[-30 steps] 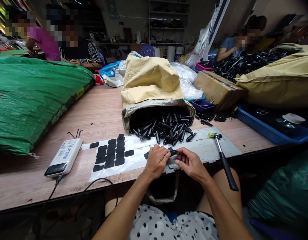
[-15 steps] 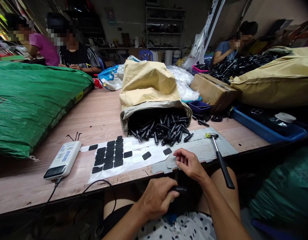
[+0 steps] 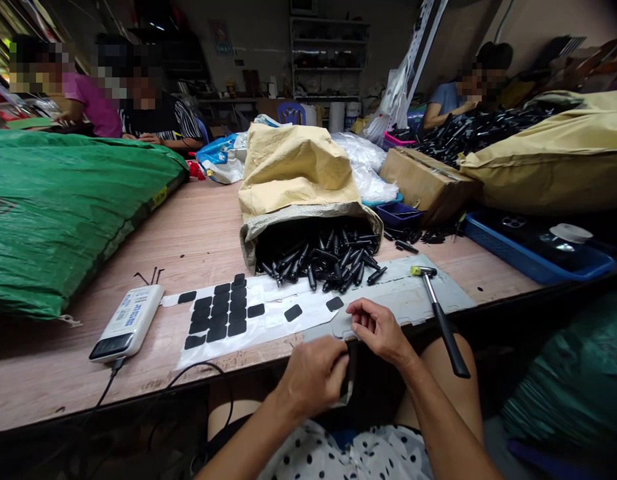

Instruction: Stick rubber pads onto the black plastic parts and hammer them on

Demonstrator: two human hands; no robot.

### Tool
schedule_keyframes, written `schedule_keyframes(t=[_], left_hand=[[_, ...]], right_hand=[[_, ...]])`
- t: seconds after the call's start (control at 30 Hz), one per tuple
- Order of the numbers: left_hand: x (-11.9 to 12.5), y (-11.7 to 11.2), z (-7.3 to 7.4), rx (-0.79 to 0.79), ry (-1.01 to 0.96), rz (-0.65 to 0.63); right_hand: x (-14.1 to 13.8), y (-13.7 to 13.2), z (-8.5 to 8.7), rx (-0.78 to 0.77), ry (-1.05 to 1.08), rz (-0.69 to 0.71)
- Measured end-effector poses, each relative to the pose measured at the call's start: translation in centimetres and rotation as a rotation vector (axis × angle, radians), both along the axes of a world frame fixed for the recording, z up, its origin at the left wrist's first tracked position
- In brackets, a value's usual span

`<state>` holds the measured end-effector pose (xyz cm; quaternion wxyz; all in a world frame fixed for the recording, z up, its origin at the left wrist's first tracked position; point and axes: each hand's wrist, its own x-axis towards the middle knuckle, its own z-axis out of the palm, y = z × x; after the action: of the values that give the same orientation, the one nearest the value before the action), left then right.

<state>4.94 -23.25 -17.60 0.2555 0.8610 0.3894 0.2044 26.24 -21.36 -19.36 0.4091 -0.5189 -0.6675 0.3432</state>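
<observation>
My left hand, slightly smeared by motion, is closed just below the table's front edge. A dark piece shows beside its fingers, too unclear to name. My right hand rests at the front edge of a grey board, fingers loosely curled and thumb apart from them, with nothing visible between them. Close to its fingertips lies a black square pad with rounded corners. More such pads sit on a white backing sheet to the left. A hammer with a yellow-tipped head and black handle lies right of my right hand.
An open tan sack spills black pen-shaped parts onto the table. A white power bank with a cable stands left, before a green sack. A cardboard box and blue tray are right. Several people sit behind.
My left hand has moved up and slightly to the right, closer to the table edge and my right hand. The dark piece beside it now appears more upright. My right hand has hardly moved.
</observation>
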Motion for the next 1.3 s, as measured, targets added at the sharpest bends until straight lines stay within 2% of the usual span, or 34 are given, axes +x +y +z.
schedule_keyframes(t=[0.07,0.13,0.23,0.33,0.53,0.63,0.77,0.83,0.93,1.0,1.03,1.1,1.17,1.23,1.3], left_hand=[[0.0,3.1,1.6,0.158,-0.013,0.136],[-0.4,6.5,2.1,0.266,0.072,0.253],[-1.1,10.3,1.9,0.354,0.262,0.264],[-1.4,11.9,1.8,0.389,0.376,0.222],[-0.8,12.2,2.2,0.408,0.388,0.081],[-0.7,11.9,2.1,0.385,0.373,0.087],[-0.8,10.3,1.4,0.29,0.281,0.108],[-0.7,9.2,0.9,0.232,0.187,0.121],[0.1,7.9,0.3,0.16,0.05,0.154],[0.9,7.5,0.0,0.121,-0.02,0.171],[1.3,7.4,-0.1,0.101,-0.047,0.174],[1.7,7.5,-0.1,0.056,-0.089,0.166],[1.8,7.7,-0.1,0.006,-0.117,0.143],[1.4,7.9,0.0,-0.046,-0.144,0.115],[1.0,8.1,0.1,-0.089,-0.174,0.102]], right_hand=[[0.0,0.1,0.0,-0.003,-0.001,0.0],[0.0,0.1,0.1,-0.006,0.0,0.002],[-0.1,0.1,0.2,-0.002,0.011,-0.002],[-0.1,0.1,0.2,0.007,0.019,-0.007],[-0.1,0.1,0.2,0.022,0.017,-0.022],[-0.3,0.0,0.2,0.018,0.03,-0.021],[-0.1,-0.3,0.9,0.005,0.072,-0.052],[1.2,-0.4,1.6,0.073,0.038,-0.223],[5.1,-0.3,2.6,0.196,-0.244,-0.66],[8.3,-0.2,2.8,0.166,-0.563,-0.867],[9.8,-0.3,2.7,0.088,-0.68,-0.938],[12.3,-0.4,2.0,-0.126,-0.81,-0.956],[13.7,-0.6,1.1,-0.252,-0.845,-0.885],[14.3,-0.8,0.1,-0.239,-0.828,-0.809],[14.1,-0.9,-0.4,-0.171,-0.75,-0.79]])
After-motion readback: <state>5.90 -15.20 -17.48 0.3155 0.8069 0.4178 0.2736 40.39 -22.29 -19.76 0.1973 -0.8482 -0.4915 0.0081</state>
